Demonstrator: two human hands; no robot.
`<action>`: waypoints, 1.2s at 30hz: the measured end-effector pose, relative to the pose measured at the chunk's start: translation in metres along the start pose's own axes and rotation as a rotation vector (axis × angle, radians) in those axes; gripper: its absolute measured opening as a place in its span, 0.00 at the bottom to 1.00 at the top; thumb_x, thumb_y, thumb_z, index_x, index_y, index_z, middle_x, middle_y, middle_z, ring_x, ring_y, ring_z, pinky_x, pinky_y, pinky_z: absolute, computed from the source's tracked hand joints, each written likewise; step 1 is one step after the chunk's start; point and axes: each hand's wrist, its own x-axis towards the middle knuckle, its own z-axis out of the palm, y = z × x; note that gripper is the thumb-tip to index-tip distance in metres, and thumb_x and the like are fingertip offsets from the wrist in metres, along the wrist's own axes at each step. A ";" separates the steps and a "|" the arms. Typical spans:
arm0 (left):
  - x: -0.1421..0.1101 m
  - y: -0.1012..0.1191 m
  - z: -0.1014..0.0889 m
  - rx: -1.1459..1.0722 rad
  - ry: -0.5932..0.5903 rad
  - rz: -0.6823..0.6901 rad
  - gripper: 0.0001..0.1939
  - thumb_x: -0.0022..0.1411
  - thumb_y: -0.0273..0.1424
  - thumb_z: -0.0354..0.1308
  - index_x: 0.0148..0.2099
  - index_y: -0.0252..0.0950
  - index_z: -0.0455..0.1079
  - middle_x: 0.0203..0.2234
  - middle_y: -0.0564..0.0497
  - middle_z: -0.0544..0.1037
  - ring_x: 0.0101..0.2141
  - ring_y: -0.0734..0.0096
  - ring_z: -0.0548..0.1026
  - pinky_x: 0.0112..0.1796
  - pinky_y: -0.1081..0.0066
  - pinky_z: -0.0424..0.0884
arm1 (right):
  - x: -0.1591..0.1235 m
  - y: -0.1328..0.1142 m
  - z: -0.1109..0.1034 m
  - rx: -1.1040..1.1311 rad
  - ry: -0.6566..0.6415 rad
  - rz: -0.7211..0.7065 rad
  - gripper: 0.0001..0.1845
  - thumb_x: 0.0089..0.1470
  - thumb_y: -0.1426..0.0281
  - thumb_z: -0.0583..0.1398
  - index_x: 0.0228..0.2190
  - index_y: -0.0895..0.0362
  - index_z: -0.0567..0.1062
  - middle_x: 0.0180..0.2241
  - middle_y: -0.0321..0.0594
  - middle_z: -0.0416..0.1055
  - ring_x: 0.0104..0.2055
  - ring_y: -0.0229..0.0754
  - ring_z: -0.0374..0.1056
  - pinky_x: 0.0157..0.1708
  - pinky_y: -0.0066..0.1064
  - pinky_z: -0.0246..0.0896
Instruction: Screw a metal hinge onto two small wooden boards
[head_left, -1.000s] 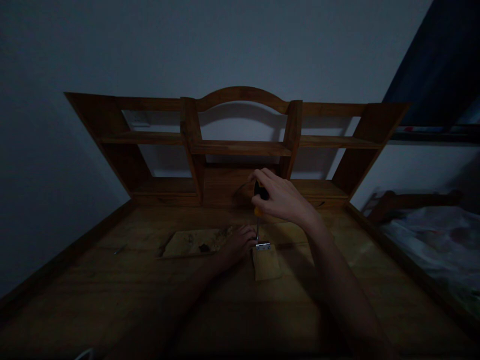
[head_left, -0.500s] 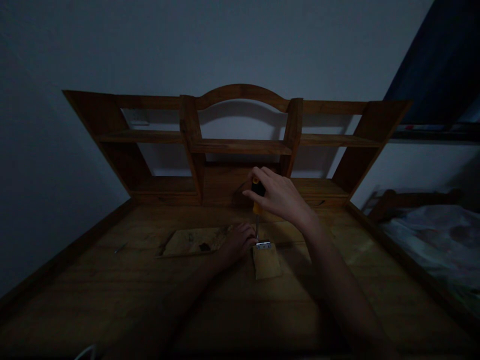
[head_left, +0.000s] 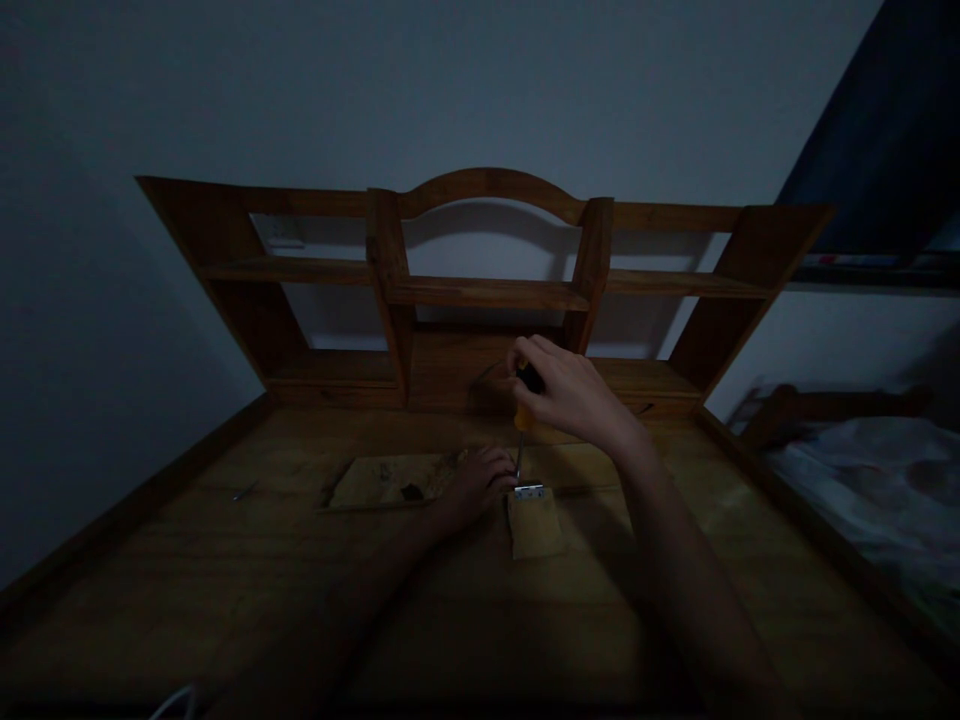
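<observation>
My right hand [head_left: 566, 390] is wrapped round the yellow and black handle of a screwdriver [head_left: 523, 415]. The shaft points down, leaning slightly, to the left end of a small silver metal hinge [head_left: 529, 492]. That hinge lies along the far edge of a small squarish wooden piece [head_left: 536, 530] on the desktop. Close by the screwdriver's tip, my left hand [head_left: 480, 485] rests low with its fingers curled together; whatever they pinch is too small and dark to make out. The exact contact of tip and hinge is not clear.
A recessed rectangular opening [head_left: 390, 480] with a dark hole lies left of my hands. Further left is a small thin metal item [head_left: 244, 491]. A wooden shelf unit [head_left: 487, 292] stands at the desk's back. A white cable [head_left: 176, 700] shows at the front edge.
My right thumb and fingers have shifted on the handle and closed further round it. The screwdriver leans a little more to the right at the top. The left hand stays by the hinge.
</observation>
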 end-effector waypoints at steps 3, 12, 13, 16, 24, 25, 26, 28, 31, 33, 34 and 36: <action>-0.001 -0.005 0.002 -0.027 -0.010 0.027 0.07 0.70 0.31 0.52 0.40 0.37 0.71 0.39 0.49 0.74 0.43 0.67 0.69 0.47 0.67 0.64 | -0.001 0.000 -0.002 0.010 -0.029 0.016 0.11 0.56 0.68 0.56 0.42 0.54 0.65 0.43 0.40 0.68 0.43 0.47 0.67 0.44 0.36 0.58; 0.000 0.001 0.001 -0.026 0.004 -0.042 0.07 0.69 0.31 0.54 0.36 0.37 0.67 0.37 0.50 0.72 0.41 0.67 0.69 0.43 0.68 0.65 | 0.000 -0.004 0.003 0.046 -0.001 -0.006 0.12 0.58 0.68 0.55 0.45 0.53 0.65 0.44 0.40 0.69 0.45 0.46 0.68 0.45 0.36 0.58; 0.000 0.002 0.001 -0.023 0.011 -0.042 0.07 0.69 0.31 0.54 0.36 0.37 0.67 0.37 0.50 0.72 0.41 0.67 0.68 0.43 0.68 0.65 | 0.000 -0.005 0.002 0.049 -0.001 -0.005 0.14 0.56 0.69 0.56 0.45 0.53 0.65 0.45 0.40 0.69 0.45 0.47 0.68 0.45 0.36 0.58; 0.000 0.003 0.000 -0.001 0.024 -0.042 0.06 0.68 0.31 0.55 0.36 0.37 0.67 0.36 0.50 0.72 0.40 0.67 0.68 0.42 0.68 0.64 | 0.000 -0.005 0.003 0.061 -0.006 0.007 0.18 0.56 0.66 0.57 0.48 0.53 0.63 0.47 0.41 0.68 0.46 0.48 0.67 0.46 0.37 0.59; 0.000 0.006 -0.002 0.073 0.016 -0.043 0.08 0.68 0.33 0.56 0.35 0.37 0.67 0.36 0.50 0.72 0.40 0.65 0.68 0.42 0.66 0.64 | 0.000 -0.006 0.002 0.072 -0.034 0.014 0.15 0.52 0.69 0.56 0.44 0.53 0.63 0.43 0.40 0.68 0.43 0.46 0.67 0.44 0.36 0.59; 0.001 0.006 -0.002 0.085 0.015 -0.041 0.08 0.68 0.34 0.56 0.35 0.37 0.67 0.35 0.50 0.73 0.40 0.65 0.69 0.42 0.66 0.63 | 0.000 -0.007 0.001 0.064 -0.031 0.020 0.15 0.52 0.68 0.56 0.43 0.53 0.63 0.43 0.40 0.68 0.42 0.46 0.67 0.43 0.37 0.59; 0.001 0.007 -0.002 0.096 0.014 -0.039 0.08 0.68 0.34 0.56 0.35 0.37 0.67 0.35 0.50 0.73 0.40 0.65 0.69 0.42 0.66 0.63 | 0.000 -0.008 0.001 0.052 -0.022 0.023 0.15 0.53 0.67 0.57 0.43 0.53 0.62 0.43 0.40 0.68 0.42 0.47 0.67 0.43 0.37 0.59; 0.001 0.007 -0.003 0.111 0.018 -0.041 0.09 0.68 0.35 0.56 0.35 0.36 0.68 0.35 0.50 0.73 0.41 0.65 0.69 0.43 0.65 0.63 | 0.000 -0.009 0.001 0.025 0.004 0.023 0.13 0.56 0.64 0.56 0.43 0.52 0.62 0.43 0.40 0.68 0.42 0.48 0.68 0.42 0.37 0.59; 0.002 0.008 -0.003 0.112 0.034 -0.055 0.09 0.67 0.35 0.57 0.35 0.36 0.68 0.36 0.50 0.74 0.41 0.65 0.70 0.43 0.65 0.64 | 0.001 -0.009 0.002 0.041 0.043 0.014 0.14 0.57 0.66 0.55 0.45 0.53 0.61 0.45 0.41 0.69 0.44 0.48 0.68 0.41 0.36 0.59; 0.002 0.008 -0.002 0.107 0.051 -0.059 0.09 0.67 0.35 0.58 0.35 0.37 0.68 0.36 0.50 0.74 0.41 0.65 0.70 0.44 0.65 0.64 | 0.001 -0.009 0.001 0.087 0.057 0.005 0.20 0.55 0.69 0.55 0.49 0.53 0.59 0.49 0.43 0.68 0.46 0.48 0.68 0.41 0.36 0.60; 0.002 0.009 -0.002 0.103 0.059 -0.059 0.08 0.67 0.35 0.58 0.36 0.37 0.68 0.36 0.50 0.74 0.42 0.65 0.70 0.44 0.65 0.65 | 0.001 -0.009 0.000 0.104 0.059 0.001 0.23 0.54 0.69 0.56 0.51 0.53 0.59 0.50 0.43 0.67 0.47 0.48 0.68 0.42 0.36 0.60; 0.002 0.011 -0.003 0.087 0.070 -0.056 0.08 0.67 0.35 0.57 0.36 0.37 0.68 0.37 0.50 0.74 0.42 0.65 0.71 0.44 0.65 0.65 | 0.001 -0.010 -0.002 0.117 0.062 0.000 0.25 0.53 0.69 0.56 0.53 0.53 0.58 0.51 0.44 0.66 0.48 0.49 0.67 0.44 0.38 0.61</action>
